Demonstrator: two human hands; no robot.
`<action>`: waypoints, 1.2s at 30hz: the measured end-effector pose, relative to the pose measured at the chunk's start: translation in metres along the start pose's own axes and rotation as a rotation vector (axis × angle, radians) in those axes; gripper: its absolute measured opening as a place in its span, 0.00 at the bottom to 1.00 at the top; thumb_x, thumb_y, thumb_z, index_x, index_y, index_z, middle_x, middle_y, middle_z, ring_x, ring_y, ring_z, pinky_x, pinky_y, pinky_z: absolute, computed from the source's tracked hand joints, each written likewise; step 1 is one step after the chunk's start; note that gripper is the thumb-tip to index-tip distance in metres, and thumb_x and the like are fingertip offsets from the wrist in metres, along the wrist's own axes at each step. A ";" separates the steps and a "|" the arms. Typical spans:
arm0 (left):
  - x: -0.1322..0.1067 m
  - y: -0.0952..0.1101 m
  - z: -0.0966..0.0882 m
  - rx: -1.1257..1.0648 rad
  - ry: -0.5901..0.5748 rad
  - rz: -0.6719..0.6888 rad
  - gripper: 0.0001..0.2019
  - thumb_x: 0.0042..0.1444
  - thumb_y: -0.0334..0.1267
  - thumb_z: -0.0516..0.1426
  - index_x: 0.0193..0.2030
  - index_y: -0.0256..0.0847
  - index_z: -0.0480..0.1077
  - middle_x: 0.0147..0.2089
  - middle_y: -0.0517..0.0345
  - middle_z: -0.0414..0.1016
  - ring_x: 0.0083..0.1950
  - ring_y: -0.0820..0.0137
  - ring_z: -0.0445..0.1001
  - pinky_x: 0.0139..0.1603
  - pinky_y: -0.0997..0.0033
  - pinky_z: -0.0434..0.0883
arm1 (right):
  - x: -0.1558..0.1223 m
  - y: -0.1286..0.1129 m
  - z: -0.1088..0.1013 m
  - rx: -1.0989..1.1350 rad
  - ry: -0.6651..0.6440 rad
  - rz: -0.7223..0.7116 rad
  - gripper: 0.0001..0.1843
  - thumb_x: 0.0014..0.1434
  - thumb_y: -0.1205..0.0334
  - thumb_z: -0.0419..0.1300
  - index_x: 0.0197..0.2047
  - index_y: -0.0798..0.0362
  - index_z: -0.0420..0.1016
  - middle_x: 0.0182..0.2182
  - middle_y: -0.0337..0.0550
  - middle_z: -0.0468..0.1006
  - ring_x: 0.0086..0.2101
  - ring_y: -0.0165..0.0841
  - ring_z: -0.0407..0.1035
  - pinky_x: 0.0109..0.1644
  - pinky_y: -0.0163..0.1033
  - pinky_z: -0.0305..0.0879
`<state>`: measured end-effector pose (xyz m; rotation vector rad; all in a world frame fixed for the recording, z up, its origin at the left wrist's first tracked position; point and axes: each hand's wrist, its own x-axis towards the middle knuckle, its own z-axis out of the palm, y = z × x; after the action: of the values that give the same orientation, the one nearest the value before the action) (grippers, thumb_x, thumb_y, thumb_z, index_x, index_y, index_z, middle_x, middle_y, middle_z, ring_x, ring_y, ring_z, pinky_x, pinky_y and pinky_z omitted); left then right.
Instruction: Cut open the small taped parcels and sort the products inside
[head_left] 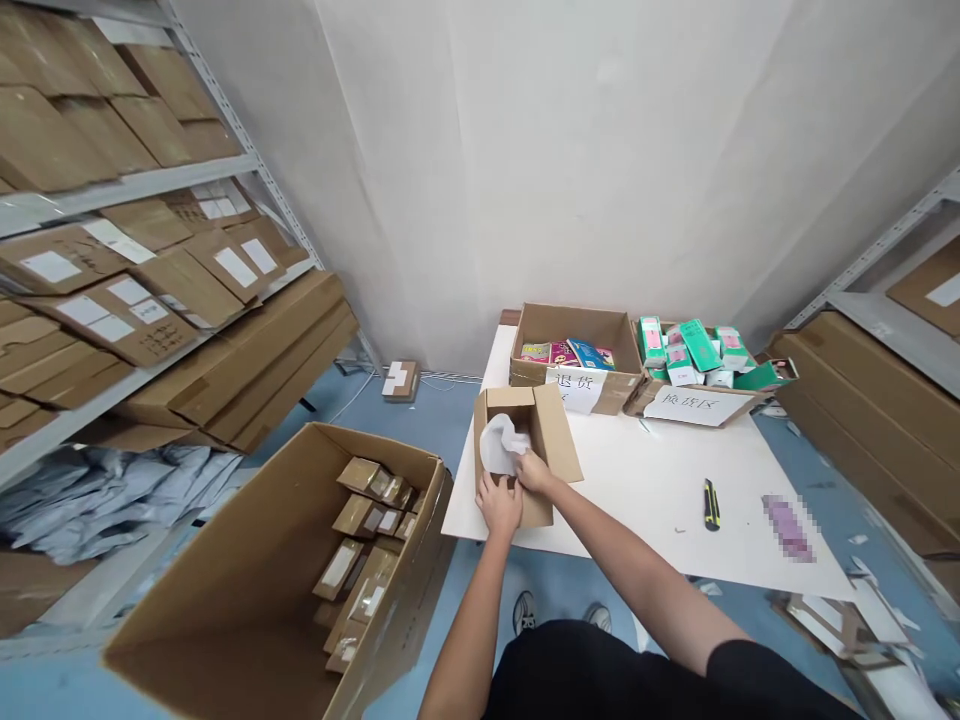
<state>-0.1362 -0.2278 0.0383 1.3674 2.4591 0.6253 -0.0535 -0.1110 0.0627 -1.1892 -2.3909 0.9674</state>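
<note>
A small open cardboard box (564,440) stands at the table's left front, its flaps folded outward. Inside it is a crumpled sheet of white wrapping (498,443), perhaps thin foam or paper. My right hand (534,474) reaches into the box with fingers closed on the right side of this wrapping. My left hand (501,506) is at the near side of the box, fingers bent over its rim and close to the wrapping's lower edge. Whatever lies beneath the wrapping is hidden.
Behind stand a carton of books (622,388) and a carton of green-and-white boxes (694,405). A utility knife (711,505) and a blurred purple item (791,530) lie on the white table (637,500). A large carton (247,570) with parcels stands left, near parcel shelves (135,185).
</note>
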 end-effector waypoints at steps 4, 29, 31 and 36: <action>-0.005 -0.008 0.003 -0.093 -0.002 0.076 0.20 0.69 0.52 0.53 0.52 0.44 0.81 0.82 0.46 0.50 0.80 0.44 0.50 0.75 0.40 0.57 | -0.055 0.034 0.012 -0.072 0.227 0.018 0.27 0.64 0.66 0.57 0.65 0.51 0.76 0.71 0.55 0.67 0.71 0.49 0.57 0.74 0.59 0.55; -0.097 0.162 0.020 0.039 -0.342 0.947 0.14 0.66 0.40 0.59 0.57 0.53 0.78 0.82 0.58 0.50 0.83 0.47 0.45 0.79 0.40 0.55 | -0.358 0.100 -0.110 -0.135 0.826 0.393 0.07 0.62 0.66 0.67 0.41 0.47 0.86 0.75 0.45 0.60 0.74 0.51 0.52 0.74 0.64 0.55; -0.127 0.207 0.033 0.011 -0.359 1.038 0.12 0.67 0.40 0.58 0.54 0.51 0.79 0.83 0.57 0.48 0.82 0.47 0.47 0.78 0.42 0.56 | -0.403 0.112 -0.128 -0.180 0.878 0.493 0.06 0.62 0.65 0.68 0.41 0.47 0.86 0.75 0.44 0.61 0.74 0.53 0.51 0.75 0.67 0.50; -0.229 0.305 0.094 0.021 -0.459 1.238 0.10 0.67 0.37 0.58 0.50 0.49 0.79 0.82 0.56 0.51 0.80 0.49 0.52 0.76 0.43 0.60 | -0.532 0.158 -0.157 -0.203 0.939 0.750 0.07 0.61 0.65 0.67 0.43 0.48 0.85 0.77 0.44 0.56 0.75 0.54 0.46 0.75 0.70 0.41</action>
<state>0.2494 -0.2584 0.1083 2.5943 1.0676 0.3885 0.4483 -0.3953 0.0835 -2.0782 -1.3128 0.1758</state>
